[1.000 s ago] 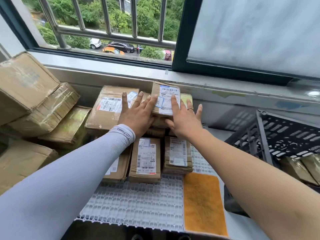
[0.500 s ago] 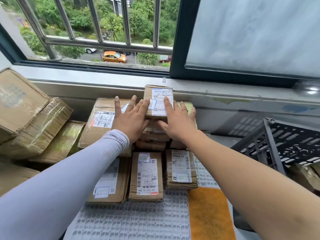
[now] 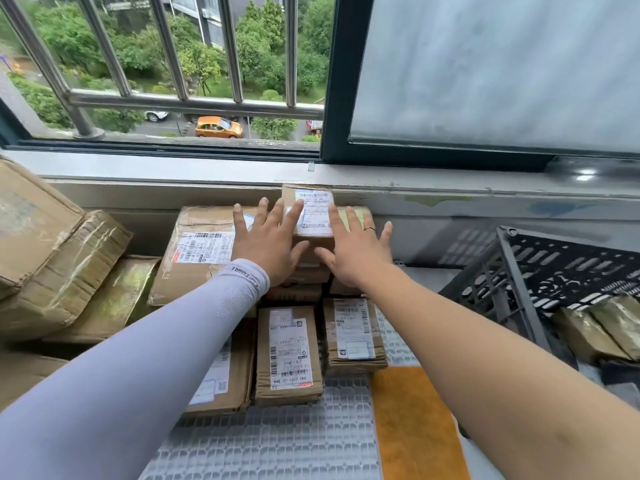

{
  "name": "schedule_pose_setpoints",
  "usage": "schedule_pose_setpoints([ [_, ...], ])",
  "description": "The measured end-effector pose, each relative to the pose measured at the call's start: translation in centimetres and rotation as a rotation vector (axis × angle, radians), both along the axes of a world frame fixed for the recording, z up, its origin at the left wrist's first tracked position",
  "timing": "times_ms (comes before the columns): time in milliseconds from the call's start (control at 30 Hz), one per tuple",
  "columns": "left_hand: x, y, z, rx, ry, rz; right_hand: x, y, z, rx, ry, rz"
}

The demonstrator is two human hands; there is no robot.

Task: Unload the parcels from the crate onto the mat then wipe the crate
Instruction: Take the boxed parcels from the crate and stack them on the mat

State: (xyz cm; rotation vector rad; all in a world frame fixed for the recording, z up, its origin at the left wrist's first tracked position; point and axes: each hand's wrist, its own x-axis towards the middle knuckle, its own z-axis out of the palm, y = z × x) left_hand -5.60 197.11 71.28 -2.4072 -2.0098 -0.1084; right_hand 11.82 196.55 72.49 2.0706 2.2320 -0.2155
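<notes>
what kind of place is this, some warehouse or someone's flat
Probably an upper-floor flat or small room used for sorting deliveries, not a warehouse. Brown labelled cardboard parcels are stacked on a white plastic grid mat below a barred window that looks down on trees and a street with cars.

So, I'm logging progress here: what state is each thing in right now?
Small labelled cardboard parcel: atop the back stack, between both hands.
Left hand: open, flat against the stack.
Right hand: open, flat against the stack.
Black slotted plastic crate: still holds tape-wrapped parcels.
Orange cloth: lying flat, unused.
Sliding window: open.
</notes>
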Motion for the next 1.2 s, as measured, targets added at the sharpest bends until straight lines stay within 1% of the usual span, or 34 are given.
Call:
schedule_pose_setpoints([
  [133, 3.1, -1.6, 1.8, 0.089, -0.033, -0.041, 2.3, -2.2, 1.8, 0.057, -0.002, -0.006],
  [300, 9.2, -4.6, 4.2, 0.113, -0.086, -0.146, 7.3, -4.6, 5.1, 0.099, -0.014, -0.040],
  [400, 13.5, -6.3, 5.6, 0.106, -0.137, -0.174, 11.5, -6.0, 6.9, 0.146, 0.002, -0.063],
  [567, 22.2, -7.8, 7.2, 0.106, -0.147, -0.240, 20.5, -8.7, 8.2, 0.182, -0.018, -0.103],
  [733, 32.3, -9.8, 7.1, 0.136, -0.108, -0.348, 31.2, -11.0, 7.6, 0.151, -0.031, -0.178],
  [833, 38.4, -11.1, 6.6, 0.122, -0.067, -0.413, 37.5, -12.3, 6.8, 0.126, -0.034, -0.249],
  [1067, 51.0, -13.1, 3.9, 0.003, -0.020, -0.545, 50.7, -15.3, 3.3, -0.018, -0.085, -0.363],
  [1200, 56.8, -13.2, 0.9, -0.080, 0.016, -0.574, 57.4, -16.4, 0.8, -0.122, -0.175, -0.357],
])
